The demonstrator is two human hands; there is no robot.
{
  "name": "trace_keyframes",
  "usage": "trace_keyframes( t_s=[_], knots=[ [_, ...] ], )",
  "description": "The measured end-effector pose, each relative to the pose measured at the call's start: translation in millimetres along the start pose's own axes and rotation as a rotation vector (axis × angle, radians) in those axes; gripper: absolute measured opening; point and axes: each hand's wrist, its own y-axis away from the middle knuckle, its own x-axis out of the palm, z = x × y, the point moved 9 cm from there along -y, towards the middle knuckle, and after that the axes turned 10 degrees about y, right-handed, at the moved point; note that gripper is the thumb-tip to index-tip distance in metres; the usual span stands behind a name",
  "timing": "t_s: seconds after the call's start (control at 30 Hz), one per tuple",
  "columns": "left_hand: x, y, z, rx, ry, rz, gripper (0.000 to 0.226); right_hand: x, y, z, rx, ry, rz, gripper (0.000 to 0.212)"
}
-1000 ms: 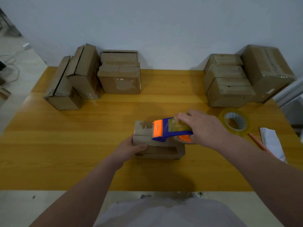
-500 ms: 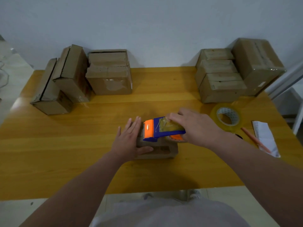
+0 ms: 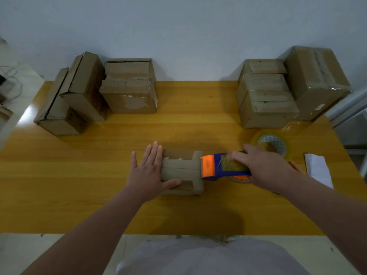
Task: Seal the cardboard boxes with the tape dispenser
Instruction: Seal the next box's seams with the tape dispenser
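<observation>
The small cardboard box [image 3: 180,167] lies between the two hands on the yellow table [image 3: 178,211], w/ its long side running from one hand to the other. The left hand [image 3: 149,171] rests flat on the left end of this box, fingers straight and thumb along the front side. It grasps nothing and only presses, probably so the box does not slide when the tape is pulled. The right hand [image 3: 264,167] grasps the tape dispenser [image 3: 222,167], fingers curled over its blue body. The orange head touches the right end of the box, and the rest of the tool sticks out past it on the right-hand side. So I judge the strip along the top is approx. at its end, and the next step is to fold it down the right side and cut it. Whether the tape adheres already, I cannot tell. A spare tape roll [image 3: 272,143] lies just behind the right hand, and a white paper [image 3: 317,169] is further to its right. Well behind the left hand stands the left group of boxes [image 3: 129,90], and well behind the right hand the right group of boxes [image 3: 266,100], one w/ shiny tape, so maybe these are finished.
</observation>
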Motion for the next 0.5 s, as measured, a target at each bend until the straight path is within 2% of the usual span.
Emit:
trace_keyframes(
  t_s=[0.07, 0.27, 0.5],
  knots=[
    [3.9, 0.7, -17.5, -0.015, 0.019, -0.004, 0.127, 3.8, 0.4, 0.0, 0.001, -0.002, 0.011, 0.053],
    [24.9, -2.2, -87.7, 0.082, 0.038, 0.043, 0.117, 8.4, -2.2, -1.1, 0.002, -0.029, 0.001, 0.052],
    [20.9, -3.0, -77.4, 0.119, 0.032, 0.046, 0.119, 9.5, -7.4, 7.2, 0.023, -0.098, -0.031, 0.057]
  ],
)
